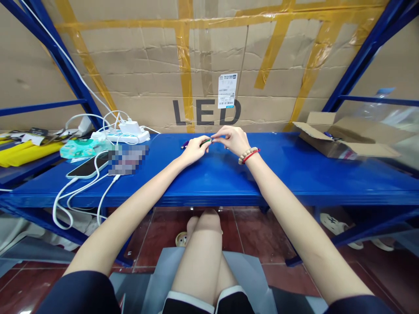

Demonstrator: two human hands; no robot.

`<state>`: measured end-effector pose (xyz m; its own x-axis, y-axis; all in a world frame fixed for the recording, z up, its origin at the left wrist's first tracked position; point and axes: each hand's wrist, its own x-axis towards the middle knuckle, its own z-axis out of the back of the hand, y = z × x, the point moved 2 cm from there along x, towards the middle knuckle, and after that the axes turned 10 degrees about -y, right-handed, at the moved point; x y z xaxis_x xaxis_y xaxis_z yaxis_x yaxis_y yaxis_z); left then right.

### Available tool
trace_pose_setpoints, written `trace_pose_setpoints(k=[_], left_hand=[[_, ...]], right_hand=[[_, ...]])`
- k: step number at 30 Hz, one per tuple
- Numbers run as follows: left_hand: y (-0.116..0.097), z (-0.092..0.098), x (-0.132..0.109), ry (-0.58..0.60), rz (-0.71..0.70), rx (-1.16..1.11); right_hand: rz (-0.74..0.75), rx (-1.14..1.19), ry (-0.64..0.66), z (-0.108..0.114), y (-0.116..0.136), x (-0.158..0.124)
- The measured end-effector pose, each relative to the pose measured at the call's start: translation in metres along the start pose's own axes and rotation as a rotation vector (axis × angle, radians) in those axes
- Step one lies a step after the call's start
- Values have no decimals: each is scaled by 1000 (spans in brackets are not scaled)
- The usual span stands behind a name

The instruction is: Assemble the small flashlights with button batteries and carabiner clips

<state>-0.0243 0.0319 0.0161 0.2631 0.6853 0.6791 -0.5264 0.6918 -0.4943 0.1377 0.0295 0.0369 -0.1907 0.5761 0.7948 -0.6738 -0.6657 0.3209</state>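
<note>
Both my hands meet over the middle of the blue shelf top [229,174]. My left hand [195,149] is closed in a pinch on one end of a thin green stick-like item [207,141], perhaps a pen. My right hand [233,138] pinches the other end, with a bead bracelet and a red cord on its wrist. A purple pen-like item [184,145] lies on the shelf just left of my left hand.
A phone [88,166] with white cables lies at the left, beside a white power strip [126,134] with chargers and a teal packet [80,149]. An open cardboard box [347,137] stands at the right. Taped cardboard marked LED forms the back wall.
</note>
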Motion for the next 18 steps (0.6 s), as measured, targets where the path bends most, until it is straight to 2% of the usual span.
trace_pose_setpoints(k=[5,18], left_hand=[[-4,1,-5,81,45,-9],[-3,0,-7,98,44,-61]], right_hand=[[-24,73,103,-3,-7,0],[-150,201,95,-7,-16,0]])
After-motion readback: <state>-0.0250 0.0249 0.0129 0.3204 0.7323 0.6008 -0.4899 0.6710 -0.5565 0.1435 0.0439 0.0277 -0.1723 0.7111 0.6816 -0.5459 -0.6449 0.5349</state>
